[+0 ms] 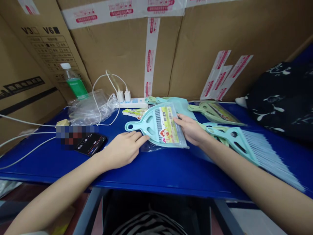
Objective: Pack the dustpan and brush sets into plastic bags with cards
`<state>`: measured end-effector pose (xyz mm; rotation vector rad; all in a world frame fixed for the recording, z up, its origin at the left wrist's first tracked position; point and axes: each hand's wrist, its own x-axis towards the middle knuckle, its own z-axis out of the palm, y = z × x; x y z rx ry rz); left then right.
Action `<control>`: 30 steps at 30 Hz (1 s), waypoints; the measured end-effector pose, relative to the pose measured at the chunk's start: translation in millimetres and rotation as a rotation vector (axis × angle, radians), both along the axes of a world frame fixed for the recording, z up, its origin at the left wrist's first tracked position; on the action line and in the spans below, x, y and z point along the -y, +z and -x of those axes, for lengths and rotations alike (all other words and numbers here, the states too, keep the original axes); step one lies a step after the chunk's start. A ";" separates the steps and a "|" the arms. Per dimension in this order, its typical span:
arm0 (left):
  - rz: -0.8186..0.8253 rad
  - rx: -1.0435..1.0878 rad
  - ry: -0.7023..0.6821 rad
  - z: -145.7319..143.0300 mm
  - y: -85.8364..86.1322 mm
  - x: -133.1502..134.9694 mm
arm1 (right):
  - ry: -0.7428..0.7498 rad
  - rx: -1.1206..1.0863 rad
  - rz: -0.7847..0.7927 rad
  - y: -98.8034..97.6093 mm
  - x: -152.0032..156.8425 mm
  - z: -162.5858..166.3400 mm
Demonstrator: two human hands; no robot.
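Observation:
A light-blue dustpan and brush set (150,125) in a clear plastic bag lies tilted in front of me, its handle pointing left. A yellow-green printed label (168,125) covers part of the grey bristles. My right hand (192,129) grips the bag's right edge, thumb on the label side and fingers mostly behind. My left hand (126,147) is at the handle's lower side, fingers curled against it and thumb near the pan's base; the fingertips are partly hidden. Close to my right forearm are loose light-blue brushes (236,138) with pale bristles.
Behind the set lie more dustpans (182,104) and a bagged green set (215,111). A phone (91,143) showing a timer, crumpled plastic (90,109), a bottle (75,83) and a power strip (133,102) with white cables stand left. Cardboard (122,49) walls the blue table's (146,176) back.

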<state>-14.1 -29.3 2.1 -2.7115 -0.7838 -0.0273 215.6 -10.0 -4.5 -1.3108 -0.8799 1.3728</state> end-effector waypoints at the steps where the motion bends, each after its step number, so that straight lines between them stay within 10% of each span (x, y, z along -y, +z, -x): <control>1: -0.020 0.010 0.021 0.1 -0.6 -0.9 | -0.012 0.005 0.006 1.8 0.2 0.2; 8: -0.154 0.050 0.199 2.0 -2.5 -6.2 | -0.042 0.059 0.056 8.1 2.7 3.5; 24: -0.346 0.138 0.142 6.8 -2.9 -8.8 | 0.330 -0.047 -0.044 3.9 7.2 -12.1; 30: -0.411 0.216 0.108 7.2 -0.8 -8.8 | 0.190 0.036 -0.166 19.2 0.3 -38.0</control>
